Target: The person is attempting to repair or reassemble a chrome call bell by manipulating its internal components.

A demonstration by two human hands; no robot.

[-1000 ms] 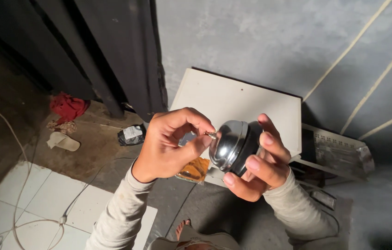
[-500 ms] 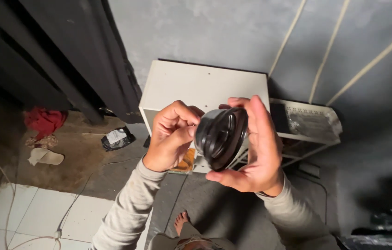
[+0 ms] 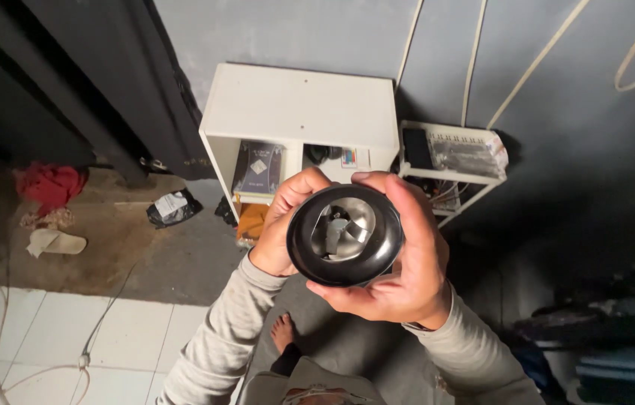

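Round metal bowl (image 3: 345, 235), dark and shiny, sits dead centre of the frame, held up in both hands with its open mouth facing straight at the camera; it is circular, so no long axis shows, and its depth runs away from the viewer. Bright steel blades glint at the bottom. The right hand (image 3: 400, 277) wraps the rim from the right and below, thumb over the top edge. The left hand (image 3: 287, 221) clasps the bowl's left side, partly behind it. Just above, in the upper middle, stands a white cabinet (image 3: 299, 105). At the left edge, a red cloth (image 3: 51, 184) lies on the floor.
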